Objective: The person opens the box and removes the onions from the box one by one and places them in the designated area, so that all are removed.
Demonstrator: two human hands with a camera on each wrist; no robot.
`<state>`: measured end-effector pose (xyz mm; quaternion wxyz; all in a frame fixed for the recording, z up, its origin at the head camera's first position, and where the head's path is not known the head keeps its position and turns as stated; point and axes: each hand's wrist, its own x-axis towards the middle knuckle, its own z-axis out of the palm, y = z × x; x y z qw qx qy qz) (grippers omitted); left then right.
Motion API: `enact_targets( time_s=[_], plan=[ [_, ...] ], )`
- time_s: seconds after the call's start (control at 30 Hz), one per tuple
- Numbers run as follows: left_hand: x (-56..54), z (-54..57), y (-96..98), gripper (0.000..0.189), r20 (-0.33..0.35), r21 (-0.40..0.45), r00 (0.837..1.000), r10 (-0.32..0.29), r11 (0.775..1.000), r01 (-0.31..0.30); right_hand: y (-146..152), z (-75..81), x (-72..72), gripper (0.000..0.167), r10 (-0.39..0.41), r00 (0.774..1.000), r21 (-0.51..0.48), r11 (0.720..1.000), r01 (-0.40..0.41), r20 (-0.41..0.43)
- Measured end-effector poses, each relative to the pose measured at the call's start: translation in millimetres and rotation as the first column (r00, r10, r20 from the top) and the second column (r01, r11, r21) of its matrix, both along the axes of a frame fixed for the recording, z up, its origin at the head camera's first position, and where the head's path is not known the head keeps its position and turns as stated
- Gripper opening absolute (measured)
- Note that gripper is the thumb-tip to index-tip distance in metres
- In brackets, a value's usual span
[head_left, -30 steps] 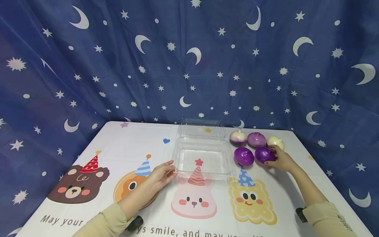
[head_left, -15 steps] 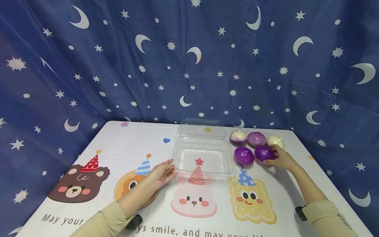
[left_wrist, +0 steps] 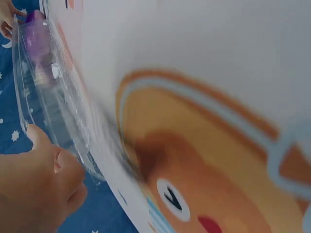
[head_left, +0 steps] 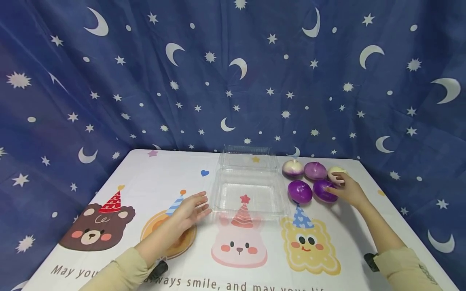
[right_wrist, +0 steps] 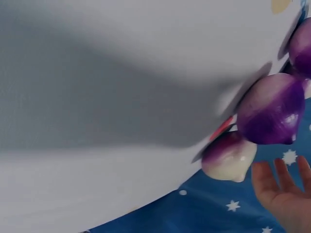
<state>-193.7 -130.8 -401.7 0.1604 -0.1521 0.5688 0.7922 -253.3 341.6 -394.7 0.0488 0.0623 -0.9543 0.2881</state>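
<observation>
To the right on the table, several onions stand in two rows. A white-and-purple onion (head_left: 293, 167), a lighter purple onion (head_left: 315, 171) and a pale onion (head_left: 334, 174) make up the back row. In front lie two deep purple onions, the left onion (head_left: 300, 192) and the right onion (head_left: 322, 193). My right hand (head_left: 349, 190) hovers at the right pair with fingers loosely spread, partly covering the pale one; the right wrist view shows a gap between its fingertips and the pale-tipped onion (right_wrist: 229, 158). My left hand (head_left: 191, 210), fingers relaxed, is beside a clear plastic clamshell container (head_left: 220, 190).
The container stands with its lid (head_left: 247, 159) raised toward the back. A white tablecloth (head_left: 174, 161) with cartoon animals and lettering covers the table. A dark blue curtain (head_left: 204, 113) with moons and stars hangs right behind and along the sides.
My left hand has drawn back a little to the left from the container's edge. My right hand's fingers have loosened and lifted off the front right onion, which stays in place.
</observation>
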Motion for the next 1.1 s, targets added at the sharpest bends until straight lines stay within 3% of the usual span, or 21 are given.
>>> enact_targets(
  time_s=[0.2,0.33,0.43,0.5,0.63,0.73,0.83,0.9,1.0,1.1],
  plan=[
    [-0.3,8.8,-12.7,0.048,-0.112,-0.147,0.992,0.049,0.987,-0.065,-19.5,8.7,10.4,0.051,-0.004,0.99,-0.018,1.0,0.001,-0.144],
    [-5.2,14.4,-14.4,0.044,-0.193,-0.263,0.981,0.009,0.963,-0.06,-28.5,18.4,19.4,0.047,0.003,0.978,-0.006,1.0,-0.005,-0.21],
    [-8.1,19.7,-17.7,0.043,-0.286,-0.387,0.955,-0.078,0.921,-0.041,-38.6,26.6,23.4,0.046,0.022,0.972,-0.001,1.0,-0.023,-0.234],
    [-8.8,23.0,-21.8,0.043,-0.359,-0.497,0.915,-0.184,0.867,-0.021,-46.9,29.3,27.0,0.045,0.038,0.967,-0.001,0.999,-0.039,-0.253],
    [-7.5,23.4,-30.3,0.051,-0.488,-0.66,0.782,-0.387,0.75,-0.041,-63.9,28.0,35.6,0.045,0.073,0.951,-0.018,0.996,-0.082,-0.301],
    [-4.2,20.8,-32.7,0.06,-0.56,-0.707,0.689,-0.459,0.699,-0.109,-75.8,22.7,41.1,0.046,0.106,0.928,-0.024,0.992,-0.122,-0.358],
    [-0.9,18.5,-32.8,0.067,-0.601,-0.742,0.618,-0.506,0.641,-0.196,-85.9,15.9,46.8,0.046,0.151,0.899,0.006,0.987,-0.164,-0.411],
    [0.5,17.7,-32.6,0.07,-0.598,-0.769,0.595,-0.537,0.594,-0.237,-91.7,11.8,52.0,0.044,0.183,0.893,0.034,0.982,-0.186,-0.412],
    [2.0,17.7,-31.5,0.076,-0.538,-0.827,0.6,-0.592,0.51,-0.237,-99.9,8.0,61.0,0.042,0.218,0.898,0.062,0.976,-0.21,-0.382],
    [2.8,19.0,-28.6,0.081,-0.451,-0.888,0.604,-0.658,0.402,-0.225,-108.2,6.4,66.8,0.045,0.248,0.904,0.108,0.969,-0.224,-0.347]
  ],
)
